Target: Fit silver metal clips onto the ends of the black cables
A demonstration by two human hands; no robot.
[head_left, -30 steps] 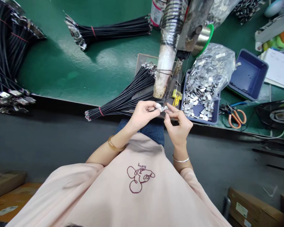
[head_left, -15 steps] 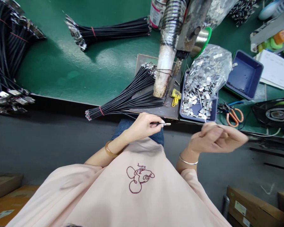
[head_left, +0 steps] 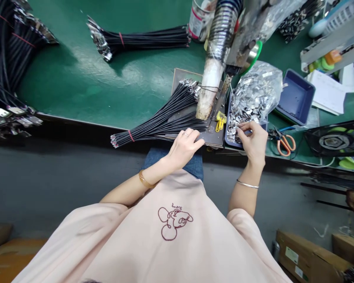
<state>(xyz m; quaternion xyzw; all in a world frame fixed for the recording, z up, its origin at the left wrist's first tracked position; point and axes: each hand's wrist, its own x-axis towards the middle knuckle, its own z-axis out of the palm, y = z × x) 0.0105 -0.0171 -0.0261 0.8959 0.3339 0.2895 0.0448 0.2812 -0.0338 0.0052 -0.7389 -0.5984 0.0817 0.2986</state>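
My left hand rests at the near edge of a dark board, its fingers close together over the ends of a tied bundle of black cables. Whether it grips one is hidden. My right hand reaches into a blue tray of small metal clips and pinches one with thumb and fingertips. A clear bag of the same clips lies over the tray's far end. A white-wrapped tool hangs down onto the board between my hands.
A yellow clip lies on the board. Orange-handled scissors, a second blue tray and a fan sit to the right. More cable bundles lie at the back and far left. Cardboard boxes stand on the floor.
Both hands were joined over a cable tip and clip. My right hand swung out to the right, then came back into the clip tray. My left hand moved forward onto the bundle.
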